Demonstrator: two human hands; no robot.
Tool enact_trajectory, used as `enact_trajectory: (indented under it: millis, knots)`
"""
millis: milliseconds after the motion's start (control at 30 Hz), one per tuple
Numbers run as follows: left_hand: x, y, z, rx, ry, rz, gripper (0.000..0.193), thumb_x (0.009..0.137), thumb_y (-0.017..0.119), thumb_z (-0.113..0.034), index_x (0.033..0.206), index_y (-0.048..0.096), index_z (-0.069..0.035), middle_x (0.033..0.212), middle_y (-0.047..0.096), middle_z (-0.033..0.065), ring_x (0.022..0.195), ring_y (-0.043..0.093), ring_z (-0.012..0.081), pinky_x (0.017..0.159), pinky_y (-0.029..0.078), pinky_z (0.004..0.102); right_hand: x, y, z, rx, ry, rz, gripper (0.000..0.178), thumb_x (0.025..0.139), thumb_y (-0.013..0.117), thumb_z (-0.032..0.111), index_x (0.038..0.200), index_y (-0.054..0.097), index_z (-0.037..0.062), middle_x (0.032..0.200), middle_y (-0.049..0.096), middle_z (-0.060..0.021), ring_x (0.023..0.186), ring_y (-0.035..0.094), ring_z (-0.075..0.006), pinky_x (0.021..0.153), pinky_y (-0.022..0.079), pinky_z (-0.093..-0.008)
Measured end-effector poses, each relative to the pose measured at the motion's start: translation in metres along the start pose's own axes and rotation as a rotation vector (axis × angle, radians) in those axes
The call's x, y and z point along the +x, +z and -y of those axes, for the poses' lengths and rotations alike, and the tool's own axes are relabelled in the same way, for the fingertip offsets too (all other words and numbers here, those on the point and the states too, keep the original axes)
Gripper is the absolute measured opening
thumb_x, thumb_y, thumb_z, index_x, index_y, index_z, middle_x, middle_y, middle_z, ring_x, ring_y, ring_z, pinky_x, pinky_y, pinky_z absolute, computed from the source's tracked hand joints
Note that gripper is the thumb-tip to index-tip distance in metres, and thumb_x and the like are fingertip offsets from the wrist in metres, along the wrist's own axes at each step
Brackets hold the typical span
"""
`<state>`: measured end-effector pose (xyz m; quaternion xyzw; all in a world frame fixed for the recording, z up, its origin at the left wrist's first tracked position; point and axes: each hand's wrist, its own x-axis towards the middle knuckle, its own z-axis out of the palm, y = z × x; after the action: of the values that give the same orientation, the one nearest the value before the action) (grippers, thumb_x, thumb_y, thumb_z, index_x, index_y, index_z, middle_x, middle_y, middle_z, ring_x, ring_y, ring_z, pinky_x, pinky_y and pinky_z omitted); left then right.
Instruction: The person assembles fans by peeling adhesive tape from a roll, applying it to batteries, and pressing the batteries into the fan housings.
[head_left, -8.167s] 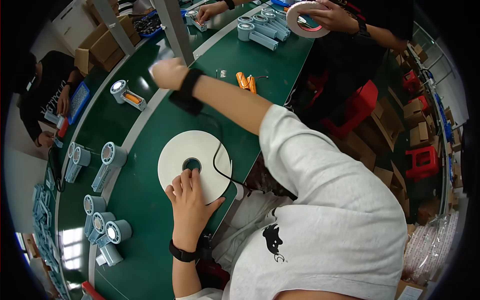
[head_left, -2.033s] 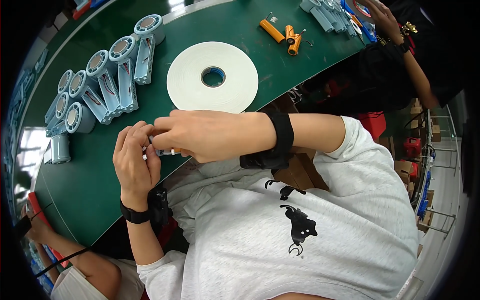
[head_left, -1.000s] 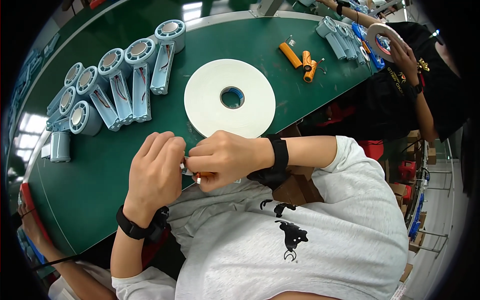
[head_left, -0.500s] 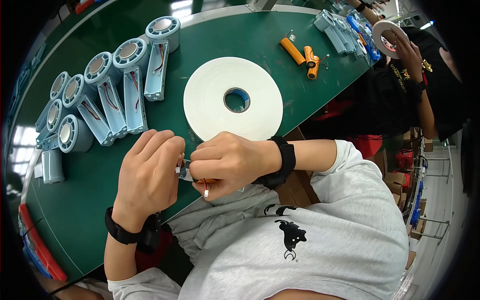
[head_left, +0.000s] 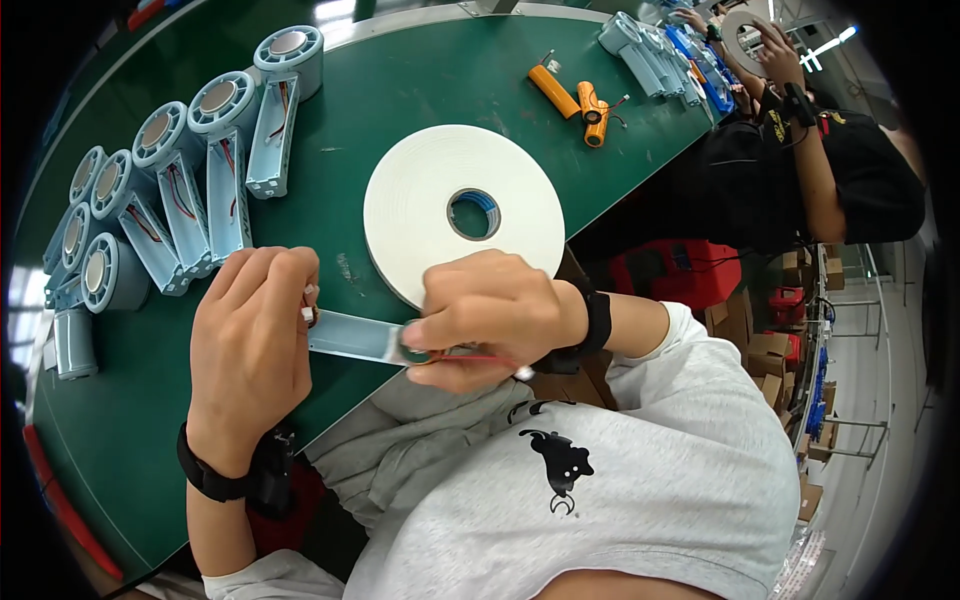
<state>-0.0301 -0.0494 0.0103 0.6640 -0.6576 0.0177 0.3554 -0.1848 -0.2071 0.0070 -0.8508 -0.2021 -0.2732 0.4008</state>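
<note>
Both hands meet over the near edge of the green table, just above the person's lap. The left hand closes its grip around one end of a pale blue flat housing piece, fingers curled over the top and thumb hidden beneath, so it is pinching that end. The right hand clamps the other end, its grip pressed together on the piece along with a thin red wire that trails out under the fingers toward 3 o'clock. The piece lies nearly level between the two hands, at the table's edge.

Just beyond the right hand, at 12 o'clock from it, lies a large flat roll of white tape, its rim partly covered by the knuckles. At 10 o'clock from the left hand sits a row of pale blue round-headed housings with red wires showing in their open handles. Far off at 1 o'clock lie orange cylindrical parts. Another person's hand holds a second tape roll at the upper right.
</note>
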Motion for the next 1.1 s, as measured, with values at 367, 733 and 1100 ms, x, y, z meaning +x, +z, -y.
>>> enact_trajectory:
  millis: [367,733,1100]
  knots:
    - [-0.001,0.003,-0.005,0.048,0.018,0.000,0.026,0.064,0.050,0.013,0.087,0.047,0.000,0.076,0.049,0.0101,0.073,0.052,0.0288,0.067,0.043,0.0338,0.006,0.001,0.030,-0.187,0.265,0.178,0.022,0.070,0.067,0.001,0.086,0.053,0.0027,0.075,0.053,-0.0082,0.066,0.053,-0.0239,0.054,0.043,-0.0328]
    - [-0.006,0.004,-0.001,0.079,0.023,-0.059,0.029,0.067,0.052,0.011,0.094,0.048,0.001,0.082,0.054,0.0117,0.075,0.053,0.0301,0.067,0.044,0.0341,0.040,0.017,0.009,0.110,0.574,0.368,0.017,0.071,0.066,0.003,0.082,0.055,-0.0012,0.060,0.056,-0.0111,0.053,0.055,-0.0260,0.051,0.041,-0.0345]
    - [0.006,-0.018,-0.010,-0.083,-0.050,0.217,0.033,0.069,0.062,0.002,0.100,0.054,0.001,0.087,0.059,0.0100,0.087,0.052,0.0271,0.078,0.039,0.0372,0.019,0.006,-0.003,0.161,0.561,0.285,0.020,0.075,0.066,0.010,0.090,0.057,0.0005,0.068,0.059,-0.0101,0.055,0.054,-0.0208,0.053,0.040,-0.0344]
